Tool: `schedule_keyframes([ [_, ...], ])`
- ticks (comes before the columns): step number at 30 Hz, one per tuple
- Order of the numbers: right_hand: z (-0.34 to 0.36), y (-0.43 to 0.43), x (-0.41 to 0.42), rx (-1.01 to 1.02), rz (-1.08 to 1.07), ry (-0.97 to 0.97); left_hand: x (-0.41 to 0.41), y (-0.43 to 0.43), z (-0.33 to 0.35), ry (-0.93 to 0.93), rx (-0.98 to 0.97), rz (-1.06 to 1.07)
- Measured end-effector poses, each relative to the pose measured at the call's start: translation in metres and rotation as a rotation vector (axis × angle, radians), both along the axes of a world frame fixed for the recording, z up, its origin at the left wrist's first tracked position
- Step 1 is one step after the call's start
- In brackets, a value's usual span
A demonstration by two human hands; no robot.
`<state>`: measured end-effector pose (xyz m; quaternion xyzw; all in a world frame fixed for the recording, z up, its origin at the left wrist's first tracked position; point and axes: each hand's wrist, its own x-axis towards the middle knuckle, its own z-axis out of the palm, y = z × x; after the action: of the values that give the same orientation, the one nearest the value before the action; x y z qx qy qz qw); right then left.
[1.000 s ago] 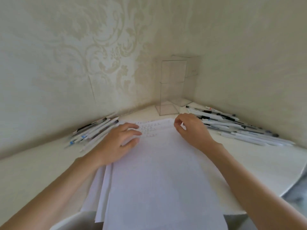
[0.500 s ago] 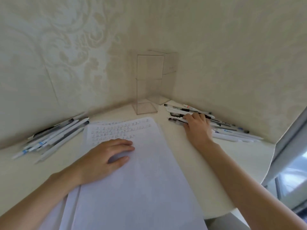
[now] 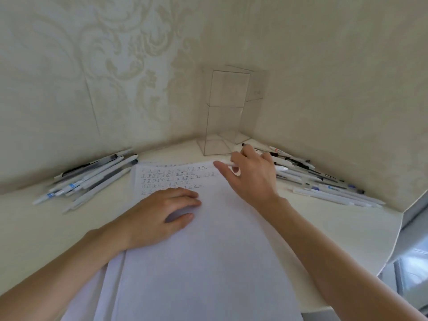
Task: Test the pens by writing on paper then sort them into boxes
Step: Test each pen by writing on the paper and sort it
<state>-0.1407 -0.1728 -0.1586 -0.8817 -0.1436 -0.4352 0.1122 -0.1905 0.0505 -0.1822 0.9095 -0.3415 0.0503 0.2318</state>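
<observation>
Pinching white pen (image 3: 228, 163), right hand (image 3: 253, 178) over paper (image 3: 208, 251)

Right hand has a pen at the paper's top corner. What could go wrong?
The right hand holds the white pen with its index finger splayed, so the pen may slip.
The tall clear box stands just behind that hand. A knock could tip it.
The pen pile by the right wrist could get swept and scatter.
</observation>
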Motion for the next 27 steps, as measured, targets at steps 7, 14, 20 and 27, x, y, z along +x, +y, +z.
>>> schedule_keyframes([
  [7,-0.014,0.026,0.009,-0.119,0.114,0.003,-0.001,0.002,-0.001,-0.009,0.022,-0.005],
  [14,-0.016,0.026,0.009,-0.078,0.217,-0.082,-0.001,0.002,-0.002,-0.011,0.024,-0.002],
  [20,0.008,0.021,0.003,0.176,0.429,-0.102,-0.002,0.000,0.000,-0.024,0.016,0.003],
  [27,0.013,0.034,-0.015,0.890,0.454,0.669,-0.002,0.000,-0.001,-0.023,0.040,0.013],
])
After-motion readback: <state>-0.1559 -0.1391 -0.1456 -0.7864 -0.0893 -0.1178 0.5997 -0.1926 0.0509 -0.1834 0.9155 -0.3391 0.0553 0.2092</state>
